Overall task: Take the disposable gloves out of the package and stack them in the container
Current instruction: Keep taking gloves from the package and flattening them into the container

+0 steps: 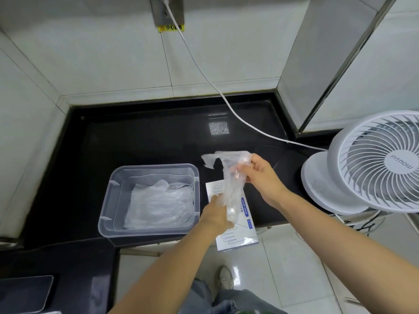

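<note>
Nearest, the flat white cardboard glove package [240, 240] overhangs the front edge of the black stone counter [136, 137]. Just above it, the left hand [215, 213] pinches the lower end of a crumpled clear plastic glove [231, 189], while the right hand [260, 175] grips its upper part. To the left, a clear rectangular plastic container [108, 200] holds stacked gloves [158, 205]. A white desk fan [374, 162] stands farther right.
</note>
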Available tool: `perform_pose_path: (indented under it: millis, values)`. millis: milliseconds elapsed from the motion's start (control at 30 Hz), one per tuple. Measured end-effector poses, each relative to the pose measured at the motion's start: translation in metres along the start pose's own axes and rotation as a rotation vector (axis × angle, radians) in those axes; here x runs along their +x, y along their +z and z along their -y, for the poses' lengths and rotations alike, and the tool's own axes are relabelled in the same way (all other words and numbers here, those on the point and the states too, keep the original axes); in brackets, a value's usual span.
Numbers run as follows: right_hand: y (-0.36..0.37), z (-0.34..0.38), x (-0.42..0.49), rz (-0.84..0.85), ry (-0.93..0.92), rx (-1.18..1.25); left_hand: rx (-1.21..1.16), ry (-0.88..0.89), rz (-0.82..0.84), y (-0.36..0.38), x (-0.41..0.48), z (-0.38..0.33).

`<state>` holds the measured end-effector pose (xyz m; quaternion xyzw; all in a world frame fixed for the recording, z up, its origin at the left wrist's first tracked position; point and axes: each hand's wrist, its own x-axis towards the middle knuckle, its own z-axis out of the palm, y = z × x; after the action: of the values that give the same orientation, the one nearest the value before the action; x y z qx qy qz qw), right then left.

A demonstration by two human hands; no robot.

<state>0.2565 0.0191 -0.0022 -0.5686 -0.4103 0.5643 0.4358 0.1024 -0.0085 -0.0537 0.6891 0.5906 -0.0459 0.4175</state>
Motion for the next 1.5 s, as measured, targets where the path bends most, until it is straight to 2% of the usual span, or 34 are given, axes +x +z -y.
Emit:
perform_pose_path:
  millis: [100,267,333,433,533,567,667,733,800,833,900,933,967,1000,1100,1133,1200,1267,1333,1433,1500]
  values:
    - [-0.003,-0.005,-0.001,0.027,0.049,0.002,-0.093,0.014,-0.044,-0.010,0.007,-0.004]
    - [0.000,-0.009,-0.004,0.082,0.087,0.023,-1.058,-0.122,-0.129,-0.059,-0.002,-0.020]
    - [0.006,-0.009,0.000,0.171,0.099,-0.013,-1.195,-0.092,-0.131,-0.080,-0.010,-0.016]
    - [0.022,-0.001,0.001,0.329,0.149,-0.030,-1.080,0.002,-0.185,-0.095,-0.019,0.003]
    - [0.038,0.004,0.003,0.428,0.190,0.073,-1.047,0.009,-0.237,-0.100,-0.022,0.024]
    - [0.044,0.006,0.004,0.430,0.176,0.100,-1.041,0.010,-0.239,-0.103,-0.027,0.030]
    - [0.058,0.010,0.014,0.287,0.096,0.128,-1.100,-0.001,-0.237,-0.110,-0.039,0.051]
    - [0.065,0.013,0.021,0.226,0.056,0.141,-1.088,-0.089,-0.255,-0.117,-0.046,0.065]
    - [0.075,0.018,0.027,0.244,0.051,0.073,-1.027,-0.193,-0.375,-0.124,-0.049,0.082]
    - [0.080,0.021,0.029,0.284,0.054,0.046,-0.979,-0.206,-0.491,-0.127,-0.050,0.088]
    - [0.092,0.026,0.034,0.391,0.095,-0.023,-0.894,-0.100,-0.738,-0.137,-0.056,0.098]
    - [0.098,0.029,0.036,0.448,0.123,-0.074,-0.869,-0.021,-0.799,-0.144,-0.059,0.099]
    - [0.103,0.032,0.037,0.508,0.148,-0.123,-0.849,0.041,-0.777,-0.151,-0.062,0.095]
    - [0.110,0.034,0.039,0.568,0.167,-0.170,-0.823,0.066,-0.685,-0.158,-0.063,0.092]
    - [0.128,0.041,0.044,0.646,0.171,-0.269,-0.642,0.038,-0.205,-0.173,-0.061,0.087]
    - [0.132,0.044,0.045,0.638,0.177,-0.279,-0.613,0.051,-0.128,-0.172,-0.056,0.092]
    - [0.134,0.046,0.048,0.647,0.230,-0.272,-0.681,0.079,-0.195,-0.170,-0.052,0.101]
    - [0.132,0.044,0.050,0.717,0.317,-0.320,-0.740,0.031,-0.321,-0.168,-0.046,0.116]
    - [0.129,0.040,0.050,0.715,0.378,-0.391,-0.719,-0.009,-0.364,-0.165,-0.042,0.128]
    - [0.129,0.037,0.058,0.502,0.350,-0.481,-0.560,-0.074,-0.340,-0.157,-0.030,0.151]
    - [0.134,0.037,0.065,0.387,0.219,-0.679,-0.314,-0.121,-0.342,-0.152,-0.023,0.161]
